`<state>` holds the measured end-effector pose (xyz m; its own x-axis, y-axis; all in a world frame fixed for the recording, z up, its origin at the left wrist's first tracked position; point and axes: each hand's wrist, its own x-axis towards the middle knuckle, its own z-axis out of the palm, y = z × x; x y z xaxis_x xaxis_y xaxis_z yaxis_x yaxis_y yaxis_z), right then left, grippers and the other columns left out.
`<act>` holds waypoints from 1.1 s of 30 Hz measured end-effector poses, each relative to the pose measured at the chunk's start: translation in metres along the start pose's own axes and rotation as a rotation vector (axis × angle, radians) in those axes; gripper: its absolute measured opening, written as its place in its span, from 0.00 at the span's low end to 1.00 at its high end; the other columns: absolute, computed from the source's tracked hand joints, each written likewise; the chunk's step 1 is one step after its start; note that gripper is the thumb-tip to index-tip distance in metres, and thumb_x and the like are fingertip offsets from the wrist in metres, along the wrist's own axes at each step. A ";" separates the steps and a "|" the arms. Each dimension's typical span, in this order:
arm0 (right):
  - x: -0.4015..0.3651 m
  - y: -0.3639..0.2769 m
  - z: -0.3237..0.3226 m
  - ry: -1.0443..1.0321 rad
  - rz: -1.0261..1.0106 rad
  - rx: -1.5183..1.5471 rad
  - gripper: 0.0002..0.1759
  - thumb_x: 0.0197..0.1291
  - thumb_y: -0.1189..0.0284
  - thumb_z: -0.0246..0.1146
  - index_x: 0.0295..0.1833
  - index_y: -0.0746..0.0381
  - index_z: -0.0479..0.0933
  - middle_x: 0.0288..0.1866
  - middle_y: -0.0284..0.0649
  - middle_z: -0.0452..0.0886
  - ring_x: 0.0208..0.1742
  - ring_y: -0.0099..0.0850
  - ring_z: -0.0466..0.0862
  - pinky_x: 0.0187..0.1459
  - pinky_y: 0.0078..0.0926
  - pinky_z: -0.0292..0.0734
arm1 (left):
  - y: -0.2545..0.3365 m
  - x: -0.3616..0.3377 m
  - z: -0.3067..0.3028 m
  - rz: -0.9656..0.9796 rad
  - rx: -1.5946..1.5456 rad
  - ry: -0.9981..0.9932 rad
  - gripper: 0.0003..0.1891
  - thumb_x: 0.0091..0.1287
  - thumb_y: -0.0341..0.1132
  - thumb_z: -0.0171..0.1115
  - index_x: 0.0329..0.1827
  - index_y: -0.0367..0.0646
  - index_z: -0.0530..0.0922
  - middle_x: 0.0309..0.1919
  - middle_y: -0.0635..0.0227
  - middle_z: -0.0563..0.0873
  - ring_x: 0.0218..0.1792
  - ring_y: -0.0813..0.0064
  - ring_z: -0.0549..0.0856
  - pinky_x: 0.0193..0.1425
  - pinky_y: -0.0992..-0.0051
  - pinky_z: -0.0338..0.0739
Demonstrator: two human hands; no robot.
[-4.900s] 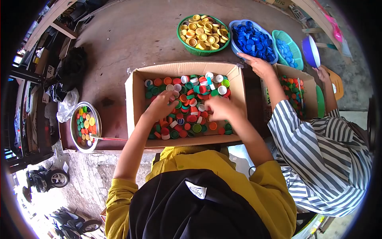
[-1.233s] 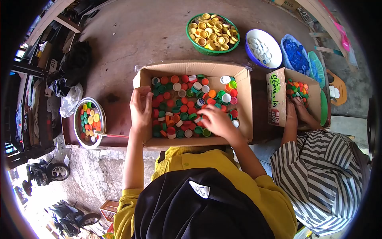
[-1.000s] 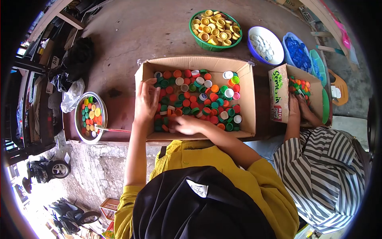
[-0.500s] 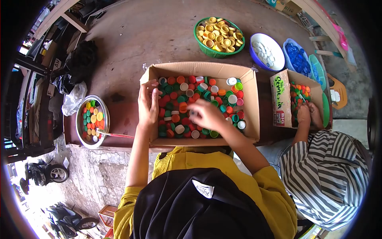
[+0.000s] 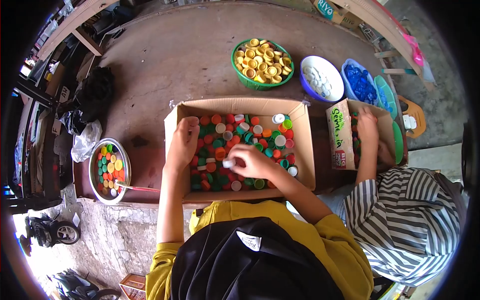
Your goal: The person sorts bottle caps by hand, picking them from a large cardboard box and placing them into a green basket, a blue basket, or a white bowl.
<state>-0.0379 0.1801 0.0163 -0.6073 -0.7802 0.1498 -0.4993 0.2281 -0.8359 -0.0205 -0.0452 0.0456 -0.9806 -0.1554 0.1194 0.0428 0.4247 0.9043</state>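
Note:
An open cardboard box full of bottle caps in red, green, orange and white lies in front of me. My left hand rests over its left wall, fingers curled around the edge. Above the caps, my right hand pinches a white bottle cap between thumb and fingers. Loose caps, among them a green one, lie mixed beneath that hand.
Left of the box, a round metal tray holds sorted caps and a red-handled brush. Behind are a green basket of yellow caps, a purple bowl of white caps and a blue basket. A co-worker's hand works over a smaller carton.
My right hand has lifted slightly, and a white cap now shows clearly in its fingers. My left fingers have curled more. The co-worker's hand has risen. The whole view has shifted.

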 end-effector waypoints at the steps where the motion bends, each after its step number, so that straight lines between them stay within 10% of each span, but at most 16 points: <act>1: 0.001 -0.002 -0.014 0.146 -0.060 -0.027 0.13 0.42 0.80 0.68 0.35 0.67 0.75 0.39 0.42 0.77 0.37 0.37 0.82 0.38 0.29 0.77 | -0.012 0.008 0.005 0.075 0.194 -0.037 0.14 0.65 0.31 0.54 0.50 0.33 0.70 0.45 0.49 0.78 0.46 0.55 0.80 0.49 0.66 0.77; 8: -0.032 0.004 -0.099 0.825 0.196 0.167 0.11 0.50 0.82 0.68 0.39 0.69 0.74 0.39 0.39 0.78 0.39 0.23 0.82 0.38 0.19 0.80 | -0.066 0.046 0.048 -0.161 0.684 -0.221 0.16 0.62 0.33 0.53 0.48 0.30 0.71 0.48 0.37 0.72 0.49 0.41 0.75 0.54 0.55 0.72; 19: -0.059 0.029 -0.097 0.844 0.345 0.123 0.09 0.55 0.77 0.65 0.40 0.68 0.76 0.36 0.40 0.82 0.35 0.23 0.83 0.38 0.20 0.78 | -0.071 0.041 0.051 0.009 0.480 -0.038 0.11 0.61 0.25 0.51 0.46 0.34 0.73 0.42 0.46 0.78 0.46 0.46 0.76 0.51 0.58 0.72; 26: -0.044 0.075 -0.154 1.045 0.317 0.155 0.11 0.52 0.77 0.67 0.39 0.64 0.71 0.36 0.35 0.80 0.34 0.19 0.79 0.34 0.17 0.76 | 0.032 0.029 0.075 0.186 0.134 0.010 0.11 0.58 0.24 0.58 0.44 0.37 0.77 0.39 0.53 0.82 0.42 0.54 0.81 0.50 0.64 0.74; 33: -0.022 0.148 -0.250 1.125 0.621 -0.470 0.20 0.47 0.67 0.70 0.43 0.65 0.74 0.39 0.45 0.81 0.38 0.37 0.82 0.42 0.31 0.76 | 0.015 0.032 0.080 0.259 -0.019 -0.040 0.23 0.56 0.21 0.62 0.56 0.37 0.70 0.39 0.59 0.82 0.44 0.65 0.83 0.47 0.70 0.77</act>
<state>-0.2528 0.3765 0.0208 -0.8636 0.3605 0.3525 0.0128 0.7146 -0.6995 -0.0666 0.0273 0.0305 -0.9433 -0.0081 0.3319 0.2966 0.4289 0.8533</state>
